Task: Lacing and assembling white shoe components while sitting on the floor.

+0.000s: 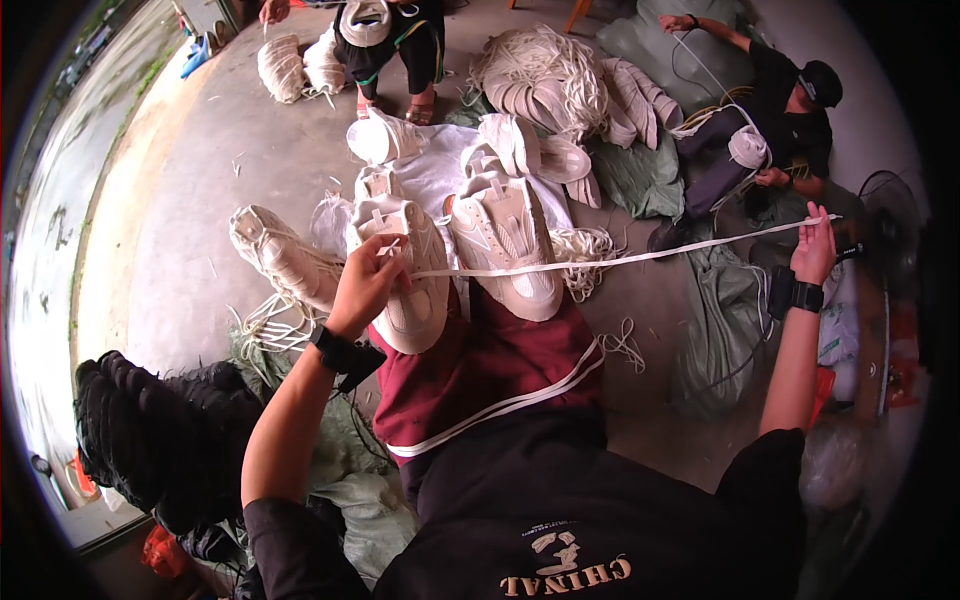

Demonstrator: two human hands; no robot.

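A white shoelace [620,261] stretches in a nearly straight line between my hands, across the front of two pale sneakers on my lap. The left sneaker [415,315] stands partly behind my left hand [380,278]. That hand is closed in a pinch, and a short white lace end sticks out above its fingers. Out to the far right, my right hand [816,250] is raised with its fingers upward, and the lace runs to its fingertips, with the tip just past them. The right sneaker [507,250] rests toe toward me, with the lace passing over it.
Bundled pale shoes [285,255] lie left of my knees. More shoes sit on white plastic [430,165] ahead, below a big heap of laces [545,80]. Black shoes [165,430] pile at lower left; green sacks [715,330] lie right. Two other people work with shoes ahead.
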